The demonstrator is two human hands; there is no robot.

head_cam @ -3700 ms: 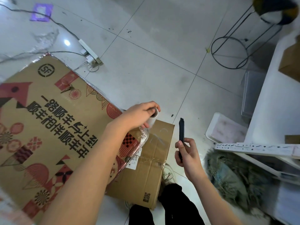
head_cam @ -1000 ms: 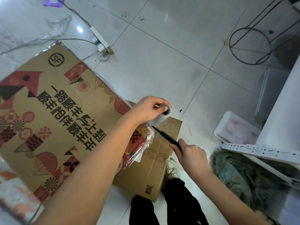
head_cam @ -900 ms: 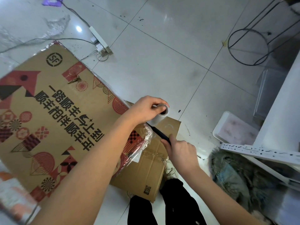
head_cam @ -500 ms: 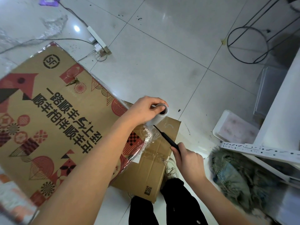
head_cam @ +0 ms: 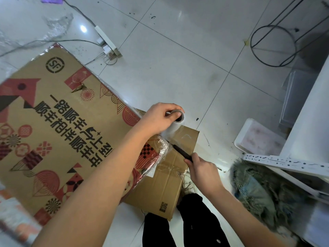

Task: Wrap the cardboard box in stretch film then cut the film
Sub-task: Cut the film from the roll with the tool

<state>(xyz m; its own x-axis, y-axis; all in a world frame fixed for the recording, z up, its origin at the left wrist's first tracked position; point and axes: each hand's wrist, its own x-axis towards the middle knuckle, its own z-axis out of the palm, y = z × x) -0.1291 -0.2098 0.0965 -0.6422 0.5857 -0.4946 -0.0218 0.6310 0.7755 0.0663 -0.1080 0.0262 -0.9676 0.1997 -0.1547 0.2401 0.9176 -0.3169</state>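
A large printed cardboard box [head_cam: 58, 132] with red patterns and black characters fills the left, with shiny stretch film bunched at its near right corner [head_cam: 160, 148]. My left hand [head_cam: 160, 120] grips the film roll [head_cam: 176, 122] just off that corner. A short strip of film runs from the roll down to the box. My right hand [head_cam: 203, 170] holds a black knife [head_cam: 181, 152], its tip at the film under the roll.
A smaller plain cardboard box [head_cam: 169, 179] lies under the big one on the white tiled floor. A power strip [head_cam: 108, 41] with cables lies beyond. A wire stand [head_cam: 274, 45], white tray [head_cam: 258, 139], perforated rail [head_cam: 284, 161] and furry bundle [head_cam: 263, 189] crowd the right.
My right hand brought the knife from upright beside the box down to the film below the roll, then moved it back and forth there. My left hand kept holding the roll.
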